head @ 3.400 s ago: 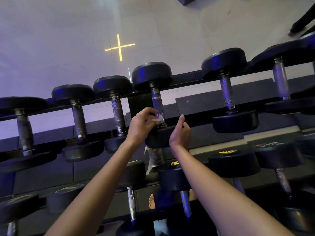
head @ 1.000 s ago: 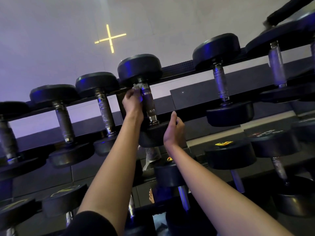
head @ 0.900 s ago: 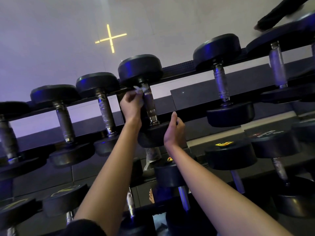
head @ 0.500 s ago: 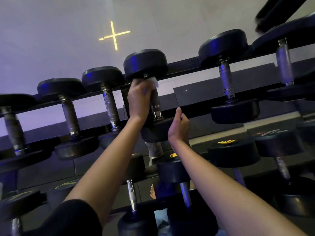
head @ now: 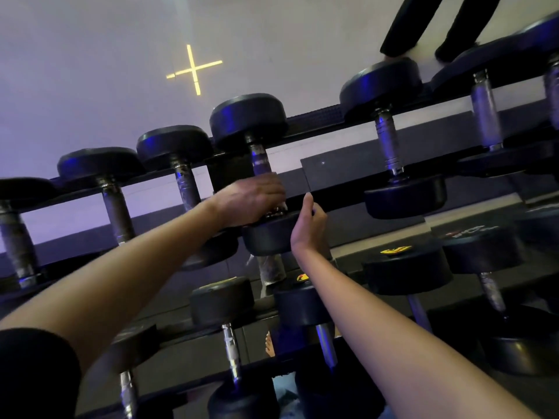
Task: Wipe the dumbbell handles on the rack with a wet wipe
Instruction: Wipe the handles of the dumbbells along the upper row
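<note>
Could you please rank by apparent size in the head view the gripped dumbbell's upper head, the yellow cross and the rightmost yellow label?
1. upper head
2. yellow cross
3. rightmost yellow label

I'm counting seven dumbbells (head: 248,116) on the top shelf of the rack (head: 317,116), the last one cut off at the right edge. There are at least four more on the shelf below, where it's too dark to tally. Also a left hand (head: 251,201), a right hand (head: 308,228), two dark legs (head: 405,22) and one yellow cross (head: 193,69).
</note>
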